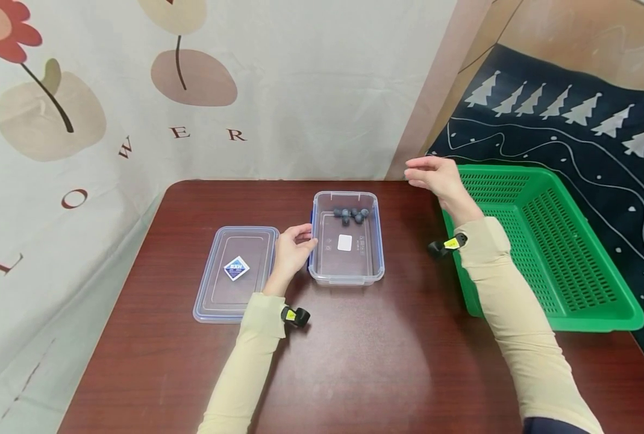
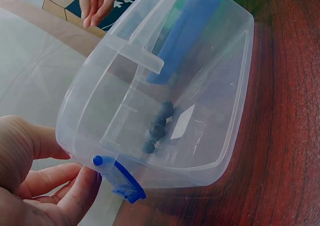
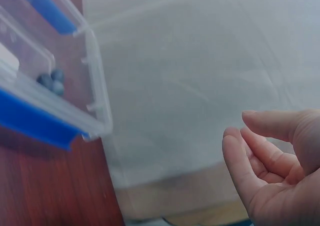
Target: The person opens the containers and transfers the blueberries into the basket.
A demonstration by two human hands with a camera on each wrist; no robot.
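Observation:
A clear plastic food container (image 1: 346, 268) with blue side clips stands lidless on the table, several blueberries (image 1: 346, 213) gathered at its far end. My left hand (image 1: 291, 250) is at the container's left side; the left wrist view shows thumb and fingers pinching its edge by a blue clip (image 2: 120, 178). To the left lies the container's clear lid (image 1: 221, 295) with a blue-and-white label. Beyond the container's right side, my right hand (image 1: 435, 178) is raised beside the basket's far left corner. In the right wrist view its fingers (image 3: 239, 158) are loosely bent, with nothing visible between them.
A large green plastic basket (image 1: 576, 247) with slotted walls sits at the right. The brown wooden table (image 1: 354, 355) ends at a pale patterned cloth (image 1: 311, 120) behind it. Dark fabric with white trees (image 1: 549, 132) spreads behind the basket.

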